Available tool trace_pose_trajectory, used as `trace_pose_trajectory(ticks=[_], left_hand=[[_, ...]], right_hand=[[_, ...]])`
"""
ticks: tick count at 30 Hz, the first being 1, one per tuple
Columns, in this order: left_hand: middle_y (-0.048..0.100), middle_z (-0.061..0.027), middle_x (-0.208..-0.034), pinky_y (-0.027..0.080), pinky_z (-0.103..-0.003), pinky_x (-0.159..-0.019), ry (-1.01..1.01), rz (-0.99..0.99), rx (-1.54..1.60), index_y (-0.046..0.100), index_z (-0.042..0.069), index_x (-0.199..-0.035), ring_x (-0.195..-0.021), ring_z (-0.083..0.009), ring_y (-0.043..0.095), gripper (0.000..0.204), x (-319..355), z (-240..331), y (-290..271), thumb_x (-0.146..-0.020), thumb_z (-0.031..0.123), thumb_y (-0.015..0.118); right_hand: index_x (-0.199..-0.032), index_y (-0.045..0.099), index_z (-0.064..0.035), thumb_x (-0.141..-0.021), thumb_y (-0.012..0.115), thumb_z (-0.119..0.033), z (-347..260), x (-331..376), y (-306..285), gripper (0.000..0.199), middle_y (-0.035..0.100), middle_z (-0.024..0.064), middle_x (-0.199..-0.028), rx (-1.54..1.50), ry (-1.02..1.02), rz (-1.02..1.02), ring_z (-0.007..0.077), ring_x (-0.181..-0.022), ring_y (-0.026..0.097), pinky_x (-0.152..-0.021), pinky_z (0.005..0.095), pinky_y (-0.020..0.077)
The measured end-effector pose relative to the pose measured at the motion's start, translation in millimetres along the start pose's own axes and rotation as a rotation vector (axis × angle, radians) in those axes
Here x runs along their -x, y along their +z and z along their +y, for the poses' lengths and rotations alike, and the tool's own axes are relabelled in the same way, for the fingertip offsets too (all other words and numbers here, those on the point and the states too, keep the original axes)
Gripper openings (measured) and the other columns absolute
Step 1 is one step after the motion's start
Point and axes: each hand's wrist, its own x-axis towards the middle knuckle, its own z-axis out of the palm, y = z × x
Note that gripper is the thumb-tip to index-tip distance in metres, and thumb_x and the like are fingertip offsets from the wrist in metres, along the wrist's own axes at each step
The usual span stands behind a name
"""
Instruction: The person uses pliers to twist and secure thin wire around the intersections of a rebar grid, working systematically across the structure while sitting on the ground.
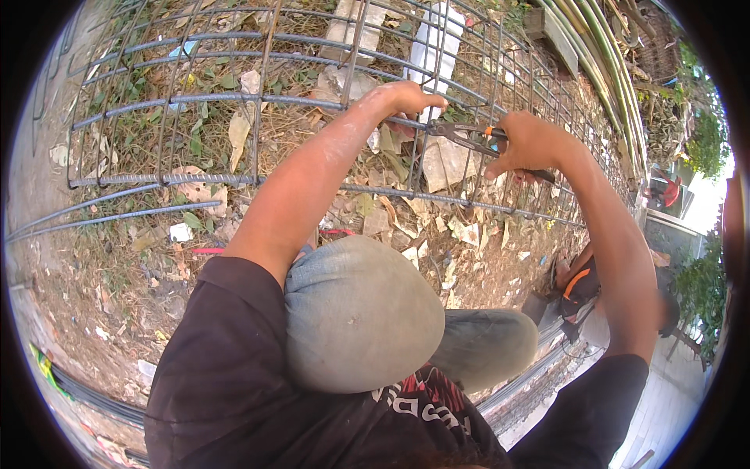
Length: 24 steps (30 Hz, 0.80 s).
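A cage of ribbed rebar (207,98), with thin steel stirrups crossing long bars, lies in front of me. My left hand (408,100) is closed round one long bar, with fingers partly hidden beneath it. To its right, my right hand (525,146) grips a pair of dark pliers (461,134) with some orange on the handle. The handles are spread apart, and the jaws meet the bar at a crossing beside my left fingertips. Any wire in the jaws is too small to make out.
Dry leaves and scraps litter the ground (391,215) under the cage. Loose rebar ends (156,217) stick out at the left. Pale blocks (353,31) and bamboo poles (605,70) lie beyond. Another person (582,289) is at the right. My bent knee (363,313) is close below.
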Motion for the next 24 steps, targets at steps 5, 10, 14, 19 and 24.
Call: trace_pose_trajectory(ticks=[5, 10, 14, 19, 24], left_hand=[[0.072, -0.0217, -0.107, 0.057, -0.045, -0.071, 0.023, 0.057, 0.009, 0.068, -0.005, -0.116, -0.076, -0.0285, 0.075, 0.076, 2.8, -4.1, 2.1, -0.087, 0.065, 0.063], [0.072, -0.0172, -0.107, 0.058, -0.043, -0.062, -0.016, 0.029, -0.051, 0.066, -0.001, -0.120, -0.074, -0.0254, 0.076, 0.068, -2.7, 0.7, -1.5, -0.092, 0.061, 0.061], [0.071, -0.0240, -0.110, 0.054, -0.047, -0.081, 0.028, 0.063, -0.016, 0.068, -0.013, -0.113, -0.099, -0.0353, 0.069, 0.092, -2.5, -4.6, 1.8, -0.081, 0.073, 0.065], [0.071, -0.0255, -0.111, 0.053, -0.049, -0.085, 0.039, 0.072, -0.015, 0.070, -0.010, -0.115, -0.100, -0.0365, 0.068, 0.089, -2.8, -5.7, 5.2, -0.081, 0.073, 0.065], [0.072, -0.0232, -0.108, 0.056, -0.047, -0.078, 0.035, 0.067, -0.028, 0.071, -0.008, -0.112, -0.089, -0.0343, 0.072, 0.084, -6.5, -5.0, 2.5, -0.081, 0.070, 0.066]], right_hand=[[-0.111, 0.060, 0.0013, -0.083, 0.078, -0.021, 10.2, -7.8, 40.8, 0.041, 0.067, 0.0109, -0.088, 0.335, -0.226, 0.556, 0.0250, -0.078, 0.070, -0.067, 0.0390, 0.0563], [-0.115, 0.060, -0.0023, -0.088, 0.069, -0.026, 11.7, -9.5, 54.8, 0.037, 0.066, 0.0122, -0.095, 0.632, -0.275, 0.900, 0.0241, -0.082, 0.069, -0.069, 0.0352, 0.0553], [-0.112, 0.065, -0.0015, -0.090, 0.067, -0.027, 3.3, -5.4, 10.2, 0.034, 0.068, 0.0157, -0.097, -0.202, -0.001, -0.048, 0.0251, -0.085, 0.070, -0.070, 0.0366, 0.0558], [-0.129, 0.063, -0.0054, -0.094, 0.061, -0.017, 14.0, -20.2, 39.9, 0.037, 0.070, 0.0168, -0.107, 0.332, -0.158, 0.431, 0.0275, -0.099, 0.070, -0.080, 0.0400, 0.0575], [-0.142, 0.053, -0.0107, -0.095, 0.055, -0.006, -6.7, -5.8, 52.2, 0.047, 0.066, 0.0146, -0.121, 0.670, -0.116, 0.685, 0.0302, -0.116, 0.064, -0.097, 0.0422, 0.0529]])
